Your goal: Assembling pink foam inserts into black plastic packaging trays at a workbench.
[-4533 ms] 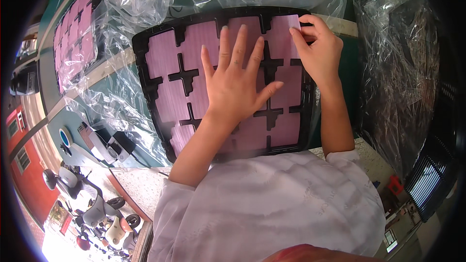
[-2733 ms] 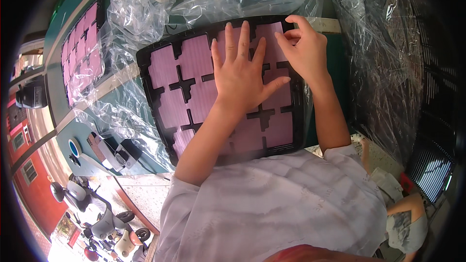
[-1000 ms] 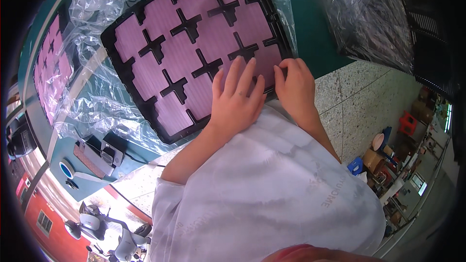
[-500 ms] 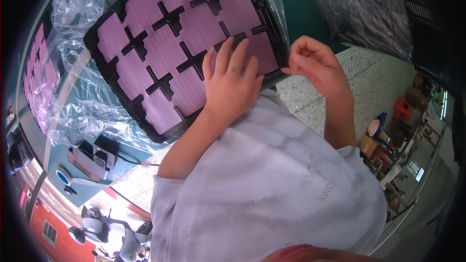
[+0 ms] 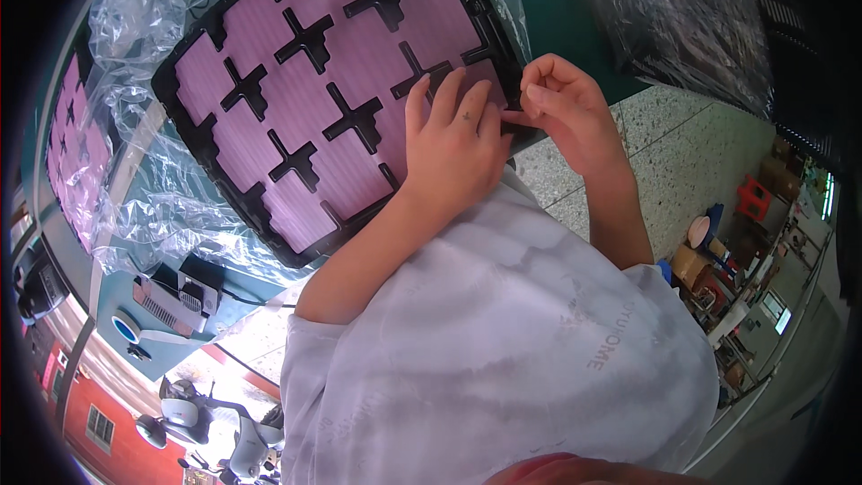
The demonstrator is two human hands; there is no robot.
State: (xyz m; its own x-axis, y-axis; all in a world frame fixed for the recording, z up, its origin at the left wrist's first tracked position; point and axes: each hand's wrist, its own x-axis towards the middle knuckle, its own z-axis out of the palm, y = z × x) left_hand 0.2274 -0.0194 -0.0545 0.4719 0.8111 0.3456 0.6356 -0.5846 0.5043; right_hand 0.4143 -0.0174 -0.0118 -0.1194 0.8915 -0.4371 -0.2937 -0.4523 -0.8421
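Note:
A black plastic tray [image 5: 205, 154] with cross-shaped dividers lies tilted in front of me, its pockets lined with pink-purple sheets [image 5: 349, 183]. My left hand [image 5: 456, 139] rests over the tray's near right part, palm down, with the fingers spread; what lies beneath the palm is hidden. Just beyond the tray's right corner is my right hand [image 5: 567, 112], its fingers curled in and pinched, one finger reaching toward the tray edge beside the left hand. Whether anything small sits in that pinch cannot be made out.
Crumpled clear plastic film [image 5: 171, 189] surrounds the tray's left side, over a green table [image 5: 112, 292]. Another pink-lined tray [image 5: 76, 139] stands far left. A grey device [image 5: 197, 292] sits on the table. More clear wrapping [image 5: 682, 18] lies at upper right, and shelving [image 5: 745, 292] stands right.
My left hand has slid right across the tray toward its corner. My right hand has moved slightly left, closer to the left hand. The view has shifted a little.

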